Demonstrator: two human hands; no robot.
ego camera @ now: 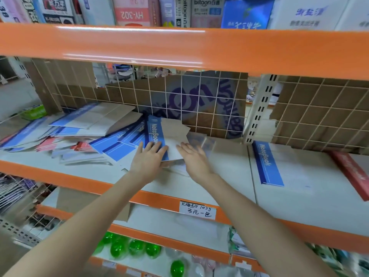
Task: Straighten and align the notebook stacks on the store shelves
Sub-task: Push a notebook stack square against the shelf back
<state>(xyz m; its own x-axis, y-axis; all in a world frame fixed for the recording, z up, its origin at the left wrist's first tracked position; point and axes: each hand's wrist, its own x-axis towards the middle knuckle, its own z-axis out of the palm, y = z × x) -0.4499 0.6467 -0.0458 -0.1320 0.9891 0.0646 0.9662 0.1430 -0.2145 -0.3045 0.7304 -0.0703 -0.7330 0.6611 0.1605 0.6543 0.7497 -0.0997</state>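
Two bare forearms show in the head view, with no sleeve on either as far up as the picture's lower edge. The left hand (148, 159) and the right hand (192, 159) wear no gloves, and no ring, watch or bracelet shows on the fingers or wrists. The fingernails look short and unpainted, though the picture is slightly blurred.
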